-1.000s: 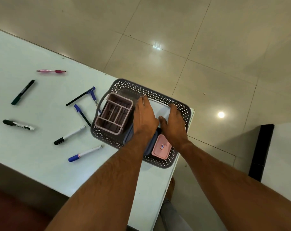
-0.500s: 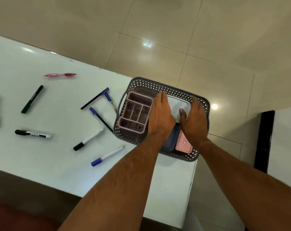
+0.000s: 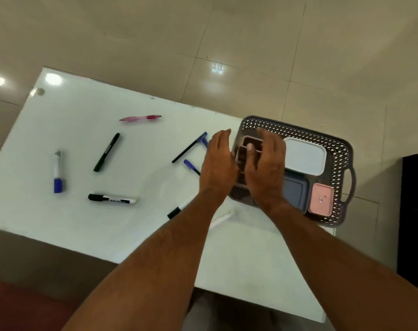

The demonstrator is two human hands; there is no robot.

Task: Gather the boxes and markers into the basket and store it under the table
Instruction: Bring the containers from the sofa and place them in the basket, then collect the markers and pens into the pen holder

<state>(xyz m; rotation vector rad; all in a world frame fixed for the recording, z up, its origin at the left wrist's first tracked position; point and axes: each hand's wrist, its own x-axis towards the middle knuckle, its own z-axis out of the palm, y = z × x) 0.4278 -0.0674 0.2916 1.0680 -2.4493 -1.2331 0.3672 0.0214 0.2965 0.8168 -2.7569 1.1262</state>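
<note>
Fingers point(image 3: 266, 139) spread over grey perforated basket point(image 3: 298, 133) holding lidded boxes point(image 3: 306, 155).

The basket point(image 3: 296, 131) sits on the counter's point(image 3: 83, 218) right end with the boxes point(image 3: 306, 155) in it. The markers point(image 3: 112, 199) lie on the counter to its left.

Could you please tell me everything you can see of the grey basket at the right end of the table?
The grey basket looks like plastic, with perforated lattice walls and a loop handle at its right end. It sits flat at the white table's right end. Inside lie a white box, a blue-grey box, a small pink box and a pink divided organiser. The right hand is over that organiser and the left hand beside the basket's left end; contact is unclear.
</note>
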